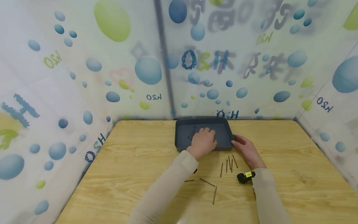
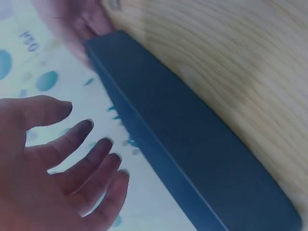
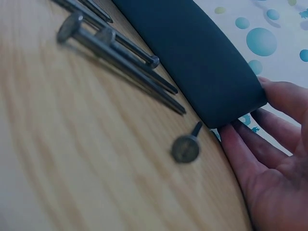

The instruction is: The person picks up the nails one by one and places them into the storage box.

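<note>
A dark grey rectangular tray (image 1: 223,147) stands at the back of the wooden table. Over its middle hovers my left hand (image 1: 203,141); in the left wrist view its fingers (image 2: 98,159) are loosely bent and apart, with nothing between them. My right hand (image 1: 247,151) holds the tray by its front right corner, thumb (image 3: 281,91) at the rim and other fingers lower on the side. Several nails (image 1: 191,133) lie inside the tray, left of my left hand. A group of nails (image 1: 231,165) lies on the table before the tray, near my right wrist.
Nearer on the table (image 1: 293,149), a slanting nail (image 1: 207,182) and another nail (image 1: 214,195) lie apart from the group. A further nail (image 1: 189,180) is partly covered by my left sleeve. A patterned curtain-like wall (image 1: 153,109) rises right behind the tray.
</note>
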Motion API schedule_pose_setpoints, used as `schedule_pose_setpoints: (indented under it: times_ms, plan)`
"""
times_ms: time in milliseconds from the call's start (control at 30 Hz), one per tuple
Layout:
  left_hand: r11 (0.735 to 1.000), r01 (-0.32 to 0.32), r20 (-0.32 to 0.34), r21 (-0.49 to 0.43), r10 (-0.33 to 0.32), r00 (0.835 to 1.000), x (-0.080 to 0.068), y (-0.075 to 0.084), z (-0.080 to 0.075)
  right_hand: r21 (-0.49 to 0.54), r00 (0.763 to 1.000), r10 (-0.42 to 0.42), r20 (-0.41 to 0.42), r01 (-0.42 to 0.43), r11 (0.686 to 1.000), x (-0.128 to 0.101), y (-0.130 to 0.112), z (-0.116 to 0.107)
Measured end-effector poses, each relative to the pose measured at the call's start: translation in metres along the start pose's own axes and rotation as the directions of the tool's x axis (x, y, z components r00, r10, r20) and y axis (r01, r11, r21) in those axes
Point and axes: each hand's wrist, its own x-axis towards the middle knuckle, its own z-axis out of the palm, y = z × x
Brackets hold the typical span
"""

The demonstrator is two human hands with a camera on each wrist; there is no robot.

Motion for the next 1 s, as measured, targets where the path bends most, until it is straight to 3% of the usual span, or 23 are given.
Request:
schedule_pose_setpoints:
  times_ms: [67,200,400,633,833,1000]
  plan:
    - [0.999,-0.008,-0.004,-0.046,0.008,1.000,-0.003,0.003,-0.002,0.000,1.000,-0.001,0.000,0.001,1.000,0.001,0.000,-0.001]
    - [0.990,0.003,0.052,-0.142,0.005,0.999,-0.011,0.008,-0.004,0.005,1.000,0.005,0.008,-0.005,1.000,0.003,0.001,0.000]
    - [0.978,-0.008,0.109,-0.207,0.031,0.994,-0.024,0.012,0.003,-0.002,1.000,0.003,0.003,-0.003,1.000,0.004,0.000,-0.001]
    - [0.963,0.023,0.262,-0.268,0.050,0.964,-0.039,0.013,0.006,0.005,1.000,0.017,-0.005,-0.017,1.000,0.004,-0.002,-0.001]
    - [0.953,0.005,0.280,-0.303,0.084,0.956,-0.053,0.014,0.009,0.012,1.000,0.016,-0.012,-0.016,1.000,0.003,-0.002,0.000]
    - [0.950,-0.012,0.264,-0.311,0.098,0.960,-0.060,0.021,0.012,0.025,1.000,0.003,-0.010,-0.003,1.000,0.001,-0.001,0.000]
